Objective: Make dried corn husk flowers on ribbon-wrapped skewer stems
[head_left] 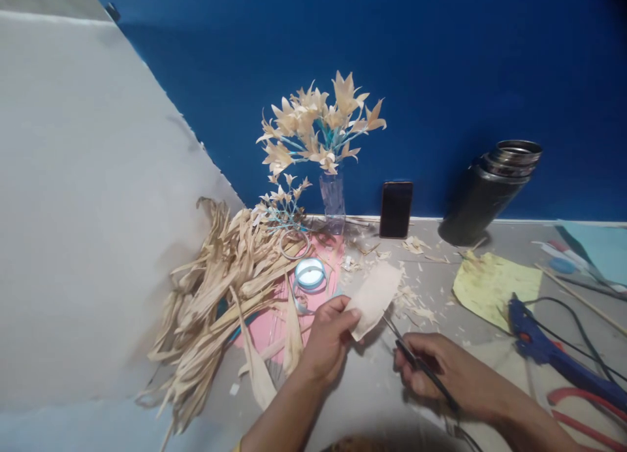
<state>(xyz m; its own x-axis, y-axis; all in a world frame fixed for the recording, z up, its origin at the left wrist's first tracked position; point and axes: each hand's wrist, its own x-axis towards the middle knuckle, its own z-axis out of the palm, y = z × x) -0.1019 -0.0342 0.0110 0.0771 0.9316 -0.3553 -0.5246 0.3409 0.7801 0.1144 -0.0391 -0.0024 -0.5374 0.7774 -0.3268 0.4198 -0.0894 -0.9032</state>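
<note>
My left hand [330,334] pinches a flat, pale piece of corn husk [376,296] between thumb and fingers at its lower left end. In my right hand [438,370] is a pair of scissors [409,354] with dark handles. Their blade tips meet the lower right edge of the husk piece; whether the blades are closed is hard to tell. To the left lies a large heap of dried corn husks [215,295]. A roll of light blue ribbon [309,274] rests on a pink sheet [264,338] beside the heap.
Husk flowers stand in a clear vase [333,200] by the blue wall, near a phone [396,209] and a tilted dark flask [484,197]. At right lie a yellow sheet [494,285], a blue glue gun [539,344] with its cord, and red-handled pliers [585,400]. Husk scraps litter the table.
</note>
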